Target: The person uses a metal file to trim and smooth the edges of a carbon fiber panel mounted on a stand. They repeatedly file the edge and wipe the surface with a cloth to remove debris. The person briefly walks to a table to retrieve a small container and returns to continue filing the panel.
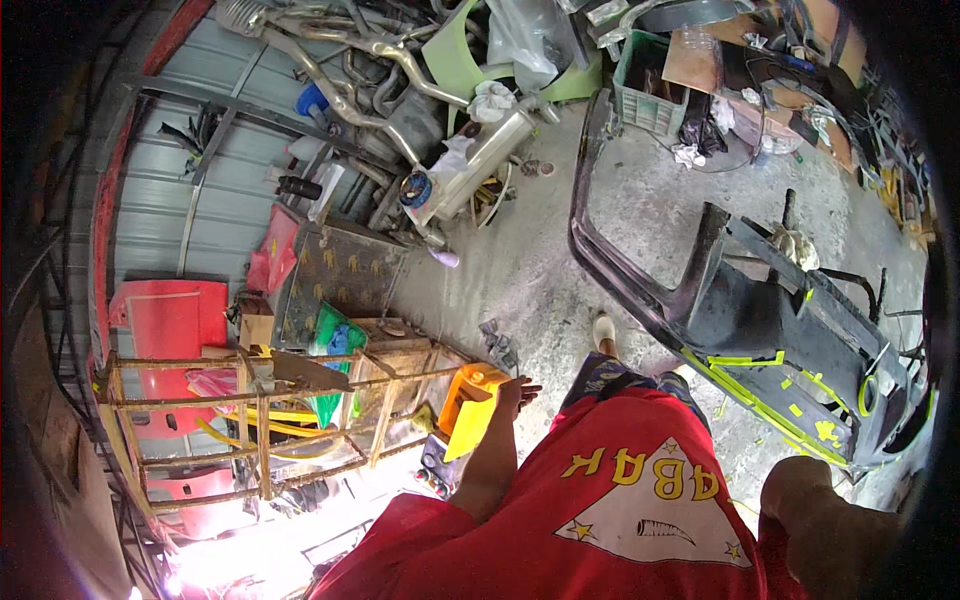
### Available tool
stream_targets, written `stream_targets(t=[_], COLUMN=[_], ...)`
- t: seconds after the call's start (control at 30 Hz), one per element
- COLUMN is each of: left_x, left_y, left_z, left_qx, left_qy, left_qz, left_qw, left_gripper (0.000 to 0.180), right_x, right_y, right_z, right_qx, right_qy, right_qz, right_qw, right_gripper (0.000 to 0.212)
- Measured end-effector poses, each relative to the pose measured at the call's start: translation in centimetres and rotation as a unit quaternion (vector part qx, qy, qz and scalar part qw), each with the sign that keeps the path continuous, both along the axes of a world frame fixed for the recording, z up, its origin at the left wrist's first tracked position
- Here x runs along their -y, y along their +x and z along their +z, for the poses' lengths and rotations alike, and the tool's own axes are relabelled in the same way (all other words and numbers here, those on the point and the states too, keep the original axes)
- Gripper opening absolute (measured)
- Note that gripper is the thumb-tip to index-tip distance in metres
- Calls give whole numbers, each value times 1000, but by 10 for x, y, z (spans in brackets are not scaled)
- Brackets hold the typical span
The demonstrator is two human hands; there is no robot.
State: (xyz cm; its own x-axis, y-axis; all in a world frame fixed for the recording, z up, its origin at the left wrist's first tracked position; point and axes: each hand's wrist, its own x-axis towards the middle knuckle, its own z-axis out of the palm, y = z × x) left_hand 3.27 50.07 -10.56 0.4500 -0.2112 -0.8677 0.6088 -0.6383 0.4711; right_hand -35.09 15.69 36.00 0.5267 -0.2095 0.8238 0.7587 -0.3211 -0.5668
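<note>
My left hand (517,393) hangs low beside my red shirt, its fingers stretched out and holding nothing. Just left of that forearm are a bright yellow sheet (470,428) and an orange container (468,392). My right arm (815,495) is bent at the lower right, and its hand does not show. To my right lies a large dark car bumper (745,310), edged and dotted with yellow-green masking tape (745,358). A long black curved strip (580,225) runs from it toward the far side.
A rusty metal frame rack (263,440) stands at the left, with red panels (175,318) behind it. Metal exhaust pipes (340,95) and a silver muffler (485,160) lie far left. A green crate (648,100) stands beyond the bumper on the grey concrete floor (510,290).
</note>
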Motion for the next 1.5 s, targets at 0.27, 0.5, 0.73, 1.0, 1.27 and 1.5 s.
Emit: stream_targets(t=[0.27,0.5,0.73,1.0,1.27,1.5], left_x=[-7,-7,-6,11,5,28], left_y=[20,41,43,41,55,81], left_z=[2,15,12,5,12,-13], left_qx=[17,25,48,21,60,49], left_qy=[-9,-8,16,0,45,64], left_qz=[-43,-76,-102,-93,-69,-22], left_qw=[999,997,993,995,995,997], left_gripper=[38,38,41,39,29,27], right_x=[-7,-8,-2,14,19,-89], right_y=[-6,-20,-45,-71,-65,-115], right_z=[-1,-8,-13,-56,-200,-366], right_qx=[15,49,80,150,-282,-531], right_qy=[47,82,123,291,325,470], right_qz=[15,20,23,-4,-365,-240], right_qw=[999,995,989,945,826,663], right_gripper=[36,42,49,57,55,49])
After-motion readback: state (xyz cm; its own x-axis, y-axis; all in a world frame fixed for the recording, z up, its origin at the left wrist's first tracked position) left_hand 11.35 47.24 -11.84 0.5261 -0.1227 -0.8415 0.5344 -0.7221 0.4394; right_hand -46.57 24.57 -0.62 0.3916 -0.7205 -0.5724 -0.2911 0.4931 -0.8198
